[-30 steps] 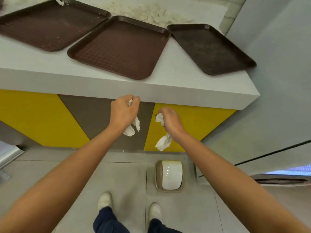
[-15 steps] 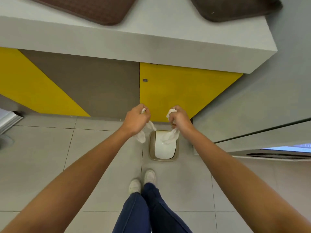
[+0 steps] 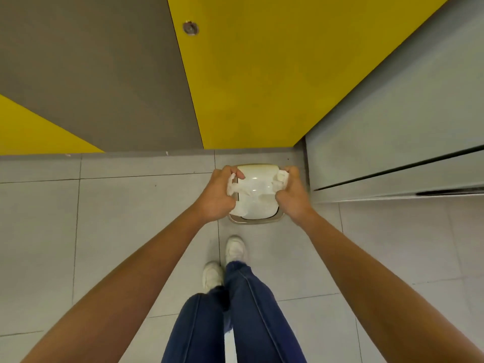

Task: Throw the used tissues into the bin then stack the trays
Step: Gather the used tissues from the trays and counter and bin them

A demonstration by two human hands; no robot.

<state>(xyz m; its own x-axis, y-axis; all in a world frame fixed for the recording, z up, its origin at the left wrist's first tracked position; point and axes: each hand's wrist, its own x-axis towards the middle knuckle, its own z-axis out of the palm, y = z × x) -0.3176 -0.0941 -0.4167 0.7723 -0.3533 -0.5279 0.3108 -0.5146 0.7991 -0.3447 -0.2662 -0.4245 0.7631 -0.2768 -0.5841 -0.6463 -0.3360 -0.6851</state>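
Pale grey floor tiles [image 3: 131, 231] ran up to a cabinet front of yellow panel [image 3: 262, 87] and grey-brown panel [image 3: 91, 74], with a small round metal fitting [image 3: 191, 28] near the top edge of the yellow one. A light grey wall [image 3: 406, 113] closed off the right side.

We saw the bin [image 3: 258, 220] standing on the floor just before the foot of the yellow panel, close to the corner where it met the grey wall. It was small, with a beige rim and a glossy white swing lid [image 3: 258, 179] that caught the light.

Both hands were held directly over that lid. Our left hand [image 3: 217, 196] had its grip pinched on a crumpled white tissue [image 3: 231, 186], thumb and forefinger closed on the wad while loose paper hung down over the lid's left edge. Our right hand [image 3: 292, 197] was curled shut around a second tissue [image 3: 280, 178], a crushed white ball showing at the fingertips.

Below the bin stood white shoes [image 3: 235, 248] and blue jeans [image 3: 248, 310].
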